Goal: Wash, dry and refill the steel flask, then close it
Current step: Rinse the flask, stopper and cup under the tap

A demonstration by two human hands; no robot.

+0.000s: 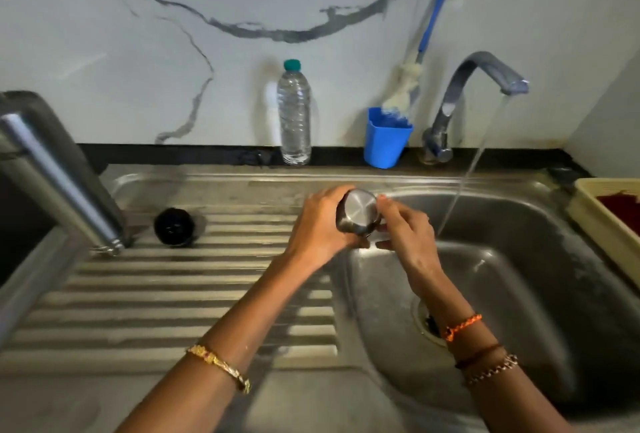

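The steel flask (359, 211) is held upside down over the left edge of the sink basin (512, 259), its round base facing me. My left hand (320, 225) grips its body from the left. My right hand (405, 228) holds its lower part from the right, fingers curled around it. The flask's mouth is hidden behind my hands. Its black cap (174, 227) lies on the ribbed drainboard (166, 294) to the left. Water runs from the tap (485, 76) into the basin, to the right of the flask and not touching it.
A clear plastic water bottle (294, 114) stands at the back wall. A blue cup (386, 138) with a blue-handled brush (433, 17) stands beside the tap. A cream tray (602, 214) sits at the sink's right. A steel bar (59, 183) slants at the left.
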